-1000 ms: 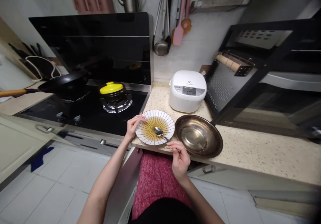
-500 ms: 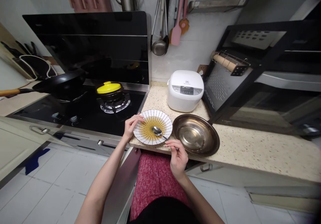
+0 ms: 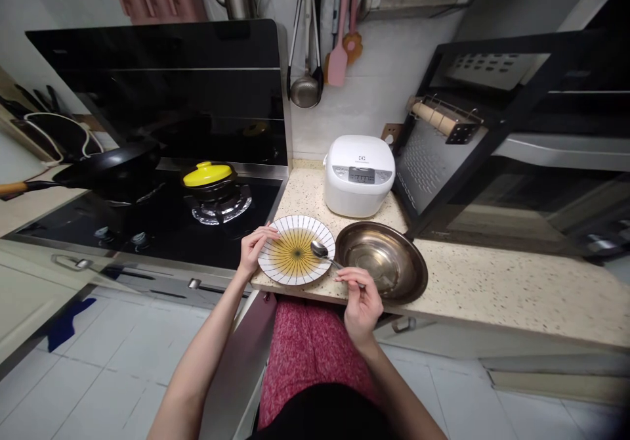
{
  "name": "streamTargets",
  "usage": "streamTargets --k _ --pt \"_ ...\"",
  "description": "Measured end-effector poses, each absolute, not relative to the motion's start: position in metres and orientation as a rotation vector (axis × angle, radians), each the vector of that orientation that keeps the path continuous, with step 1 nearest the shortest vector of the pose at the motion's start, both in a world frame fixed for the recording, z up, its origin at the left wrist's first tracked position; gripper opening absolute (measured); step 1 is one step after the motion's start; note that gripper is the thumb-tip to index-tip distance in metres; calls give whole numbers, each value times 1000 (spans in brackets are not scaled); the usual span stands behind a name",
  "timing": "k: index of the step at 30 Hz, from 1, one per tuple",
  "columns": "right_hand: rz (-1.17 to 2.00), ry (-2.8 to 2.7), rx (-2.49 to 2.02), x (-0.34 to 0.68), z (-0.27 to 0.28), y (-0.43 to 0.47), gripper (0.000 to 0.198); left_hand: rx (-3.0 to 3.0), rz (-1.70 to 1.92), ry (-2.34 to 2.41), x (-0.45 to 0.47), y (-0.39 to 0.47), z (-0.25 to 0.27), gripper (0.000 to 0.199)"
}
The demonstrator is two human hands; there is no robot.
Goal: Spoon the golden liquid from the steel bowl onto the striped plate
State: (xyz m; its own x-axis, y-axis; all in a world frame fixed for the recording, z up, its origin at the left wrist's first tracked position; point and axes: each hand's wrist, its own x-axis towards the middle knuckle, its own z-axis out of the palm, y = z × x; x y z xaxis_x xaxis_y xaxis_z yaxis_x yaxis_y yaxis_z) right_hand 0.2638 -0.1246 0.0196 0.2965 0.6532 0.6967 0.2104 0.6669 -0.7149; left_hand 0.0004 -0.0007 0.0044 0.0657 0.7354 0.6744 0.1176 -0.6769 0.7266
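A white plate with dark radial lines and yellowish liquid in its middle sits at the counter's front edge. My left hand is closed on its left rim, fingertips resting over the edge. Pinched in my right hand is the handle of a metal spoon. The spoon's bowl is over the right side of the plate, and its handle slants down to the right across the rim. My right hand hovers just in front of a metal pan, which stands close beside the plate.
A white rice cooker stands behind the plate and pan. To the left, a yellow-lidded pot and a black wok sit on the stove. An oven rack borders the counter at right. Utensils hang on the wall.
My right hand has moved right with the spoon, shifting its bowl from near the plate's middle to its right side. The left hand stays at the rim. The view has shifted slightly.
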Motion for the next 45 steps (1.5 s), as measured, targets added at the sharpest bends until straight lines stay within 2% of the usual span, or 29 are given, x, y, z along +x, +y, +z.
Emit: streamTargets --k 14,25,35,45 --pt "194 -1128 -950 305 29 -125 18 1857 1637 875 1 -3 6 36" --pt "37 -1310 -1044 327 17 -132 13 1861 1653 829 -4 1 2 32" --pt "-186 -1470 -991 334 24 -133 19 1873 1657 856 -1 0 5 34" --pt "-93 -1472 -840 309 32 -124 24 1868 1661 845 1 -2 5 35"
